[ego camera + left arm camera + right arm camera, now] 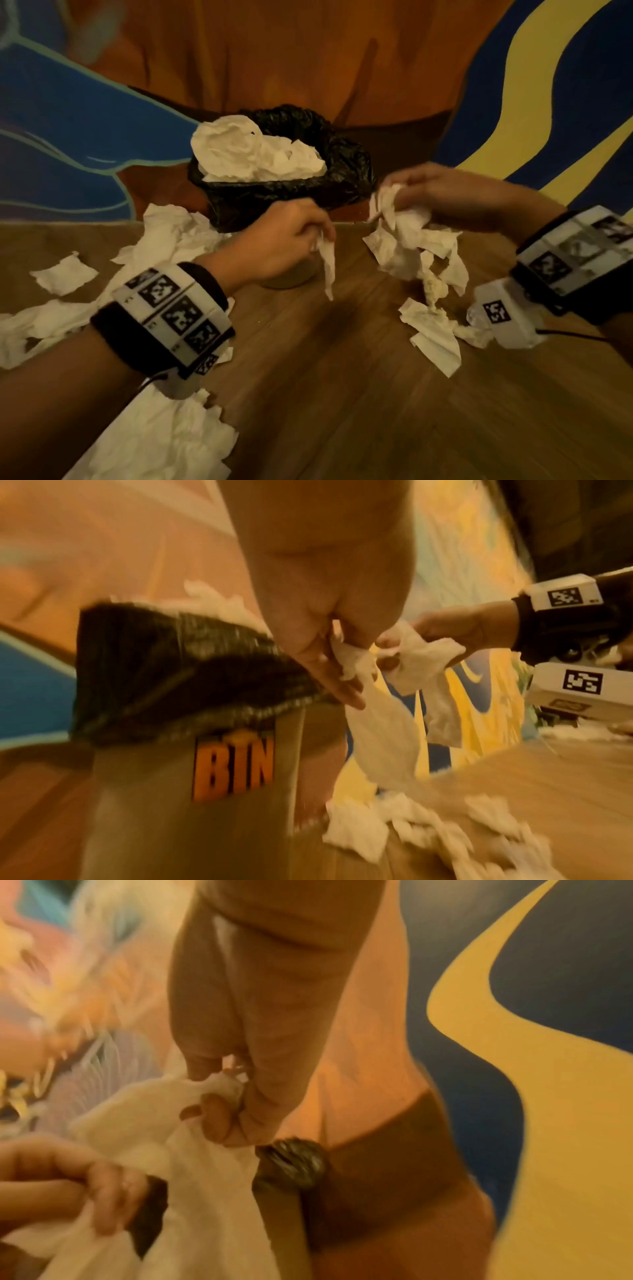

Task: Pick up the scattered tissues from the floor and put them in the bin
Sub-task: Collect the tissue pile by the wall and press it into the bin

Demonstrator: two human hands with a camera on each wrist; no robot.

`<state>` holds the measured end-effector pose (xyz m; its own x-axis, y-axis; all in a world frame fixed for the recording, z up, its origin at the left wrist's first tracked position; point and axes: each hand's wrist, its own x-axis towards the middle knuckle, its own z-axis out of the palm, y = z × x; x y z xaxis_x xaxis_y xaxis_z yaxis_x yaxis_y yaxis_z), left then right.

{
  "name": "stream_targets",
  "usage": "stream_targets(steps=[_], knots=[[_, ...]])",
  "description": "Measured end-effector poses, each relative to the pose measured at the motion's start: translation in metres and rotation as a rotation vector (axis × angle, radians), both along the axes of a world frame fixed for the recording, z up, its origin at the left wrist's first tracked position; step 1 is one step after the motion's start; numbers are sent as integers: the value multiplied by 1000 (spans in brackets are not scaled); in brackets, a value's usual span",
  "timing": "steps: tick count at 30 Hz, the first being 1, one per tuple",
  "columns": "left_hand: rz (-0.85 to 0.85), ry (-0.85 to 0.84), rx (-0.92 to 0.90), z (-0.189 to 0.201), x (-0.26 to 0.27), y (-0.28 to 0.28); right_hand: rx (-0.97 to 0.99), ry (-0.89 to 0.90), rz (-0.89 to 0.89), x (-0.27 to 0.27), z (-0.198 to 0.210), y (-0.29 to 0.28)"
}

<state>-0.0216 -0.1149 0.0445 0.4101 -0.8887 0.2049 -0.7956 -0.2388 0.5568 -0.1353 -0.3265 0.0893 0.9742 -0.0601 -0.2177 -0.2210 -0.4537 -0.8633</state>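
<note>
Tissues (pixel 253 154) heap above the rim of the black-lined bin (pixel 294 202) at 12 o'clock, while the left hand (pixel 281 240) pinches one hanging strip (pixel 327 260) and the right hand (pixel 442 195) grips a crumpled bunch (pixel 411 240).

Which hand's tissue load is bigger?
The right hand: it grips a crumpled white tissue bunch, while the left hand pinches only one thin hanging white tissue strip.

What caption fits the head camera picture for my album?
Both hands, left hand and right hand, hold tissues near the full bin.
</note>
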Motion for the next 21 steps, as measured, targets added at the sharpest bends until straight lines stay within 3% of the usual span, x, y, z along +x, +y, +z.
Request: stream_targets(steps=[2,5,7,10,12,17,21], knots=[[42,6,-115,31,2,9,211,-156,-42,4,36,19],[197,-120,-324,64,19,23,600,-406,-166,24,69,45],[312,-237,-400,75,35,32,621,-522,-219,46,78,59],[443,-312,-396,82,55,44,412,-552,-324,84,70,76],[494,-269,-328,81,65,49,190,-474,-330,107,54,86],[564,-122,-236,51,89,47,-316,-239,-162,143,13,98],[589,-175,22,35,104,33,-839,-267,-104,162,5,94]])
